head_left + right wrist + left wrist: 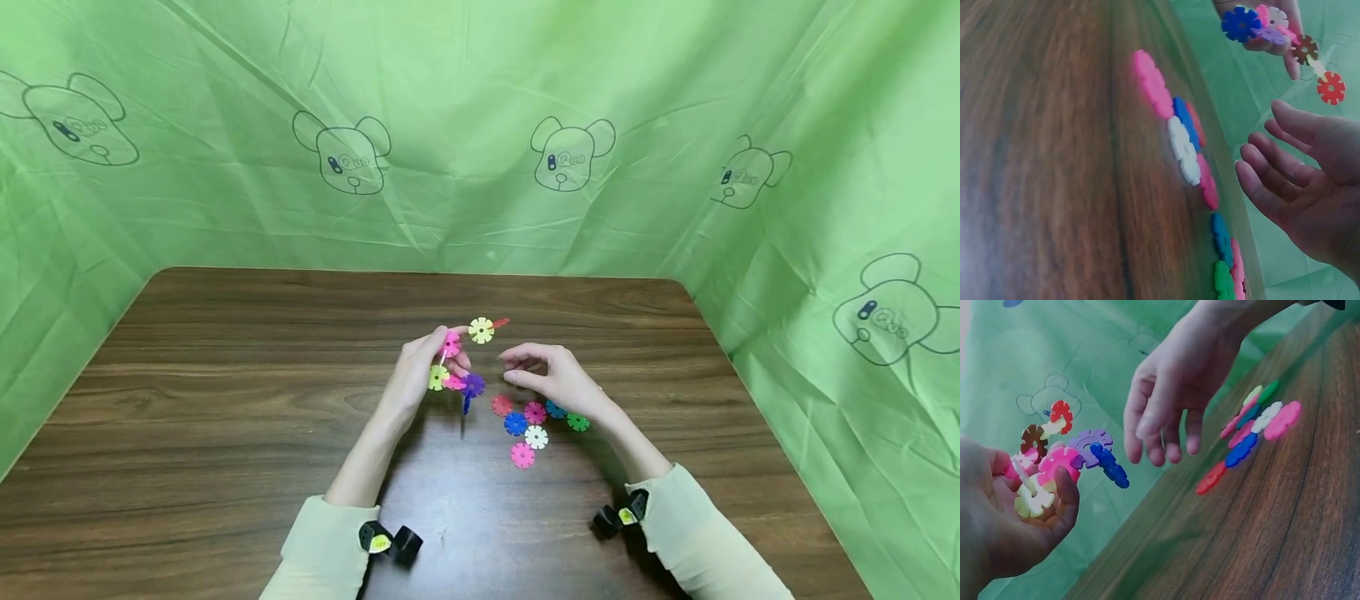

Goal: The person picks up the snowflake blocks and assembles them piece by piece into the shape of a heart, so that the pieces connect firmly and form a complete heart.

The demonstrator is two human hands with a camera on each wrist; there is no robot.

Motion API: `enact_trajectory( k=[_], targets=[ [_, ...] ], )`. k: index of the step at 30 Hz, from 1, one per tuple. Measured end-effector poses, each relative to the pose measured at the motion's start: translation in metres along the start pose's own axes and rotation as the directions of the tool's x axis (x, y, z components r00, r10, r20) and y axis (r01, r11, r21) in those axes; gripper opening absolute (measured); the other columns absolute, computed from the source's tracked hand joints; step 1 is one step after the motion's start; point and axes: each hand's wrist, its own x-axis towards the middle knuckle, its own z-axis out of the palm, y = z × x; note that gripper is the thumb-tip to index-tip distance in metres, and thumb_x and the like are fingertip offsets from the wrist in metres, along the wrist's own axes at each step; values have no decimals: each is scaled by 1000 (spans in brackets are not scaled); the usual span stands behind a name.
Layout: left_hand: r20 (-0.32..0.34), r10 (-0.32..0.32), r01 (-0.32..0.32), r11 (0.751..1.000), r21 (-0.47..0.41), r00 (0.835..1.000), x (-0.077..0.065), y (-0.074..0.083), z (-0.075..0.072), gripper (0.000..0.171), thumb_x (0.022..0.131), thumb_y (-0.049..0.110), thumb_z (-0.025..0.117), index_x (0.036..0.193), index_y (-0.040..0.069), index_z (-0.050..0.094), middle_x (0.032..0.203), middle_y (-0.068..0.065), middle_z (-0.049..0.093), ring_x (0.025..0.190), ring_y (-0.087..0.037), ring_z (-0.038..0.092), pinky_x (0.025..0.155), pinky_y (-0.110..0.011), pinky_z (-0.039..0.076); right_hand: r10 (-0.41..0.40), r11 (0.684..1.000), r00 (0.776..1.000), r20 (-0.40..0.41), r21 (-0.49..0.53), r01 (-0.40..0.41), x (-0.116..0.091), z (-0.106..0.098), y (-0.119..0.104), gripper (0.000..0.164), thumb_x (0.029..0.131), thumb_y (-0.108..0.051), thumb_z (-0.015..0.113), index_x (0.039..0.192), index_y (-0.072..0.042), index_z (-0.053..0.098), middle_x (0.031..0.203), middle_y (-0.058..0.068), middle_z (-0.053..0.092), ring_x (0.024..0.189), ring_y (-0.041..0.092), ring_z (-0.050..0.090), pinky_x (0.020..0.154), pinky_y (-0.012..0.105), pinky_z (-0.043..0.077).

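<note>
My left hand [408,375] holds a chain of interlocked notched plastic discs above the table, gripping it near a pale yellow disc [1034,499] and a pink disc [1059,464]. At one end, a purple disc [1090,448] joins a dark blue disc [1110,465]. Toward the other end come a brown disc [1305,50], a yellow disc [482,331] and a red disc [1331,88]. Facing the chain across a gap, my right hand [558,379] has loosely bent fingers and nothing in it. Part of the chain is hidden by the left hand.
Loose discs lie flat in a cluster below the right hand, among them a white disc [536,437], a blue disc [515,423], a green disc [577,422] and a pink disc [522,455]. Green cloth [465,217] surrounds the wooden table [225,400] at its back and sides.
</note>
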Motion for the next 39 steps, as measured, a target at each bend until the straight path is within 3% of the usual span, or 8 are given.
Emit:
enact_trajectory(
  k=[6, 12, 20, 31, 39],
  targets=[
    [-12, 26, -25, 999, 41, 1000, 0, 1, -3, 49, 112, 33, 34, 138, 2, 63, 81, 2, 70, 75, -14, 67, 91, -29, 51, -22, 998, 995, 94, -61, 28, 2, 5, 2, 34, 93, -20, 77, 125, -9, 72, 115, 9, 77, 101, 17, 72, 90, 34, 59],
    [-20, 19, -18, 999, 41, 1000, 0, 3, -3, 48, 112, 31, 34, 137, 4, 64, 81, 2, 69, 77, -17, 67, 81, -28, 55, -37, 988, 986, 162, -140, 60, 5, 10, 1, 35, 88, -19, 82, 121, -9, 74, 111, 6, 77, 98, 17, 71, 87, 35, 60],
    [-23, 21, -20, 999, 40, 1000, 1, 3, -3, 48, 112, 31, 33, 137, 3, 64, 80, 1, 69, 74, -14, 66, 82, -27, 54, -73, 952, 971, 229, -273, 136, 8, 17, -2, 31, 85, -21, 85, 114, -12, 78, 103, 4, 71, 93, 19, 67, 83, 32, 58],
    [-11, 13, -13, 1000, 23, 1000, 0, 2, -2, 47, 113, 30, 33, 138, 3, 63, 81, 1, 69, 74, -13, 67, 78, -26, 56, -43, 945, 975, 217, -309, 110, 10, 21, -5, 16, 83, -20, 86, 94, -15, 77, 96, 3, 66, 86, 16, 64, 77, 28, 56],
    [-9, 22, -22, 999, 32, 1000, 0, 0, -2, 48, 112, 31, 34, 137, 4, 64, 81, -1, 69, 74, -14, 67, 84, -29, 55, -38, 942, 976, 215, -317, 107, 9, 18, -4, 23, 81, -25, 88, 99, -14, 77, 97, 2, 66, 85, 16, 64, 74, 23, 54]
  ],
)
